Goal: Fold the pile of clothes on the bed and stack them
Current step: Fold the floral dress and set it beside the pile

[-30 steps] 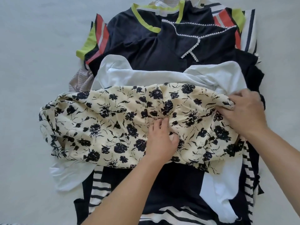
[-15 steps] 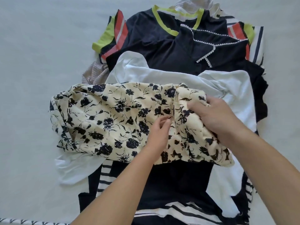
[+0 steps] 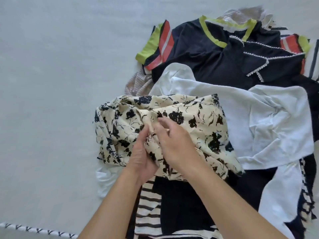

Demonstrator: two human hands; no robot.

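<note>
A cream garment with black flowers (image 3: 198,121) lies folded over on top of the pile, at the centre of the head view. My left hand (image 3: 140,159) grips its near edge from below, fingers tucked under the cloth. My right hand (image 3: 172,138) lies on top of the same garment, its fingers curled on a fold beside the left hand. Beneath it are a white top (image 3: 269,121), a black top with lime trim (image 3: 203,49) and a black-and-white striped piece (image 3: 148,204).
The pale bed sheet (image 3: 60,100) stretches wide to the left of the pile. A stitched black-and-white edge (image 3: 38,231) runs along the bottom left. More black and white clothes hang at the right side of the pile.
My right hand has carried the right end of the floral garment over to the left, so it is folded to about half its width. Both hands now meet at its near left part.
</note>
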